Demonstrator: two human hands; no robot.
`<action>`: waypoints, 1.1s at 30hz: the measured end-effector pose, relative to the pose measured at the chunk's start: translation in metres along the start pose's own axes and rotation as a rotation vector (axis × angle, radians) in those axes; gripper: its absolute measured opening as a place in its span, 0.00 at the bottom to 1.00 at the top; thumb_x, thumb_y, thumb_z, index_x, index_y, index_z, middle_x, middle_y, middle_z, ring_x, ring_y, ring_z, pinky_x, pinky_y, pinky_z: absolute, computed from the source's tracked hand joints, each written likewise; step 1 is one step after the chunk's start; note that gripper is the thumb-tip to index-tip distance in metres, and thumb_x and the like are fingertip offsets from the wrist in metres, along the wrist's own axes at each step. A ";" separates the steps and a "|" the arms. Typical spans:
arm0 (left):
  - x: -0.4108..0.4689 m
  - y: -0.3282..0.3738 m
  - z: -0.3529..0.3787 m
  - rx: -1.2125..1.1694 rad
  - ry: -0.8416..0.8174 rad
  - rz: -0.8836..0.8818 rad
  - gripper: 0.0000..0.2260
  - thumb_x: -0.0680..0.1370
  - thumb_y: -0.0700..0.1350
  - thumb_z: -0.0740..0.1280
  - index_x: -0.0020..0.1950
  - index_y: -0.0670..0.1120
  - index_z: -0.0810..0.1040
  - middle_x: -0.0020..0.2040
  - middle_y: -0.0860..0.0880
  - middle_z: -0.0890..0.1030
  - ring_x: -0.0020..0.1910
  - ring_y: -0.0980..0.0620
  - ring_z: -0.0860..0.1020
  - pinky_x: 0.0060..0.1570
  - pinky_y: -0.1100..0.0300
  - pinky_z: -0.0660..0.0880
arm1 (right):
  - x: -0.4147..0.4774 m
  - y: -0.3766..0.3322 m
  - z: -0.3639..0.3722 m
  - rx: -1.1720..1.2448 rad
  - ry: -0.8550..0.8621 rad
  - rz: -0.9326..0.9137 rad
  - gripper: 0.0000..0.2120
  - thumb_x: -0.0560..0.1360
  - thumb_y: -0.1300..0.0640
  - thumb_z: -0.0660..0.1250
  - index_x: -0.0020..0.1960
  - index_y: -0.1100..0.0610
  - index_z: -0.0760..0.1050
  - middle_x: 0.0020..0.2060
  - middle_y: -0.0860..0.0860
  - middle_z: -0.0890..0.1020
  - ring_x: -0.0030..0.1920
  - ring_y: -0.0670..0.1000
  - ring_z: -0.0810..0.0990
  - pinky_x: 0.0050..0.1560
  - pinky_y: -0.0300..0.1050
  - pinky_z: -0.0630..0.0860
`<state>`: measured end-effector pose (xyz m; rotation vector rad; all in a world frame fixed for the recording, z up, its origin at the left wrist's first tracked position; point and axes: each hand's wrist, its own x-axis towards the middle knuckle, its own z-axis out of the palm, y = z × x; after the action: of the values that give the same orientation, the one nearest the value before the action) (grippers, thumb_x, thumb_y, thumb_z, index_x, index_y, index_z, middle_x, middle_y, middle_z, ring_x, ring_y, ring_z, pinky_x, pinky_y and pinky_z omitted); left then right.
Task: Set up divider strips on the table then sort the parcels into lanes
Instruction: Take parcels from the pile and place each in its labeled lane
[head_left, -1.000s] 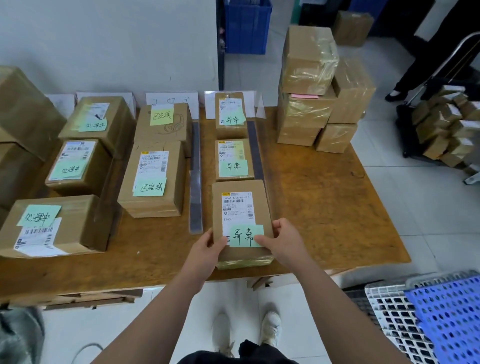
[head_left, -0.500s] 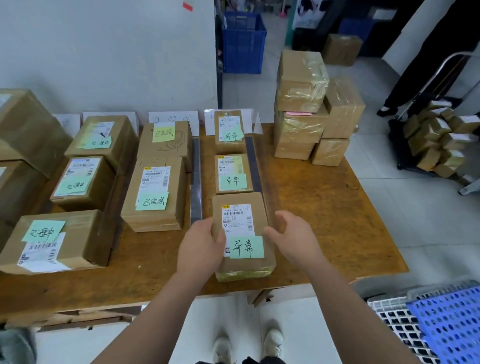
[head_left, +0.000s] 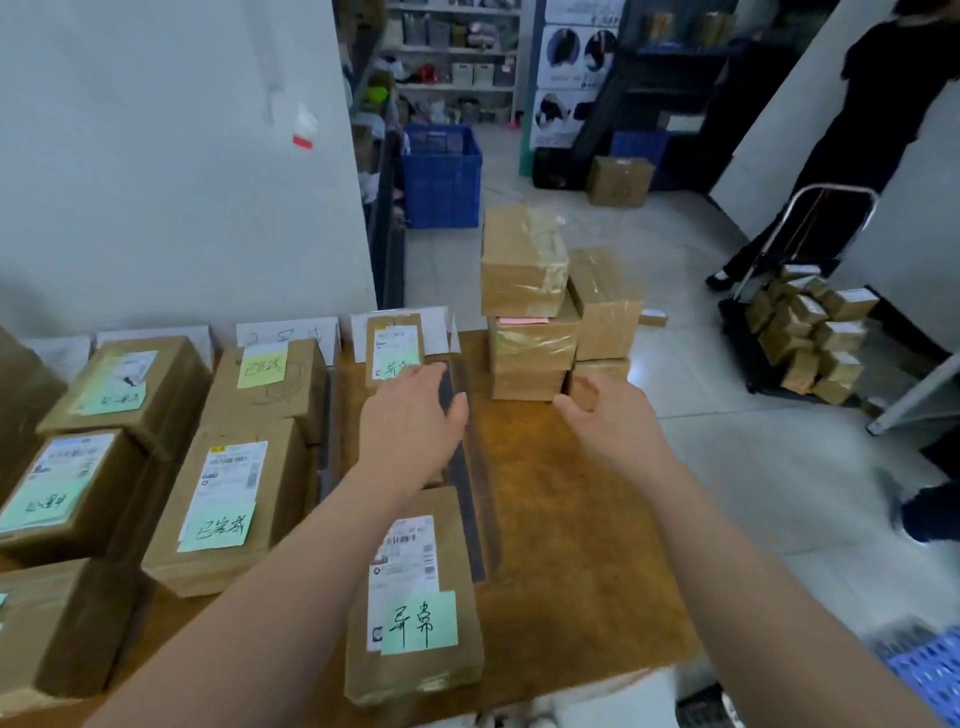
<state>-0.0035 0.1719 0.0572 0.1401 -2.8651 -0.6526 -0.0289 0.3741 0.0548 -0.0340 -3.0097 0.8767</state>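
On the wooden table, cardboard parcels with green notes lie in lanes split by dark divider strips. The nearest parcel lies flat in the right lane at the table's front edge. My left hand hovers empty above that lane, fingers apart, covering the middle parcel. My right hand is in the air, empty with loosely curled fingers, just short of the stack of unsorted taped parcels at the table's back right. A further strip separates the middle lane.
White paper lane signs stand along the wall. More labelled parcels fill the left lanes. A blue crate is on the floor behind, a trolley of small boxes at right, a person in black beyond, and a blue plastic basket at bottom right.
Both hands let go of the nearest parcel and moved forward, the right one toward the unsorted stack. The view tilted up and shifted closer.
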 end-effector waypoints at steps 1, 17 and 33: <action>0.014 0.010 0.001 0.002 0.004 -0.002 0.16 0.81 0.54 0.61 0.66 0.48 0.74 0.60 0.48 0.79 0.55 0.48 0.78 0.53 0.53 0.77 | 0.015 0.002 -0.009 0.011 0.012 -0.002 0.25 0.79 0.46 0.63 0.72 0.55 0.69 0.65 0.52 0.77 0.64 0.53 0.75 0.62 0.46 0.70; 0.211 0.091 0.046 -0.314 -0.047 -0.256 0.24 0.81 0.55 0.61 0.72 0.43 0.67 0.63 0.44 0.76 0.56 0.44 0.75 0.52 0.56 0.70 | 0.218 0.013 -0.043 0.152 -0.197 -0.082 0.23 0.81 0.60 0.56 0.76 0.58 0.63 0.72 0.54 0.70 0.70 0.54 0.70 0.68 0.49 0.69; 0.154 0.096 0.033 -0.814 0.067 -0.435 0.41 0.71 0.65 0.71 0.73 0.44 0.61 0.61 0.49 0.74 0.54 0.51 0.74 0.47 0.58 0.69 | 0.182 0.016 -0.044 0.915 -0.175 -0.084 0.19 0.81 0.58 0.60 0.54 0.35 0.80 0.62 0.46 0.79 0.61 0.49 0.78 0.63 0.52 0.76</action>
<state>-0.1650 0.2514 0.0964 0.6345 -2.2780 -1.7728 -0.2099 0.4154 0.0835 0.1781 -2.4019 2.2048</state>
